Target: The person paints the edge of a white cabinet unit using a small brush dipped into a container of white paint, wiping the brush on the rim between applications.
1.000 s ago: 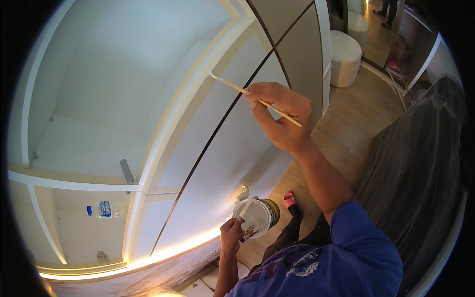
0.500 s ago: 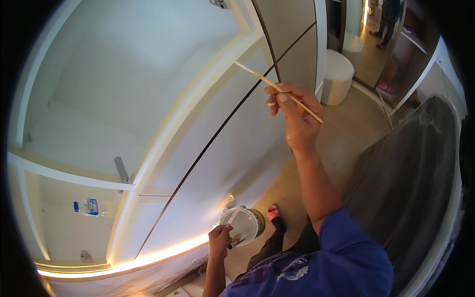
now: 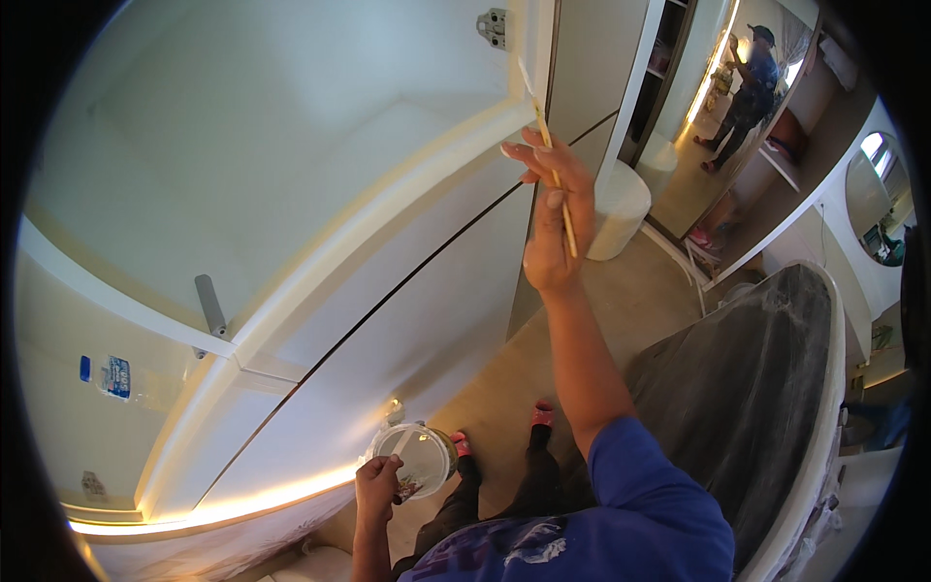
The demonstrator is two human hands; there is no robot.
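Note:
My right hand (image 3: 558, 218) is raised at the upper middle, fingers closed around a thin paintbrush (image 3: 570, 233) with a pale wooden handle. The brush points upward, its whitened tip at the white cabinet frame (image 3: 339, 228), beside a vertical edge; whether the tip touches cannot be told. Down low, my left hand (image 3: 376, 482) grips the near-left side of a round bucket (image 3: 450, 451). Inside the bucket is a pale strip, with dark reddish bits at the bottom.
A metal hinge (image 3: 493, 29) and grey bracket (image 3: 209, 306) sit on the cabinet. A clear bottle (image 3: 116, 376) lies in the lower compartment. A white cylindrical stool (image 3: 619, 213) stands beyond my hand. A dark dusty panel (image 3: 747, 378) is at right, a mirror (image 3: 737, 116) behind.
The brush has swung from slanting left to nearly upright, its tip now beside the vertical frame edge. My view has turned, showing more mirror and both feet. The left hand still grips the bucket.

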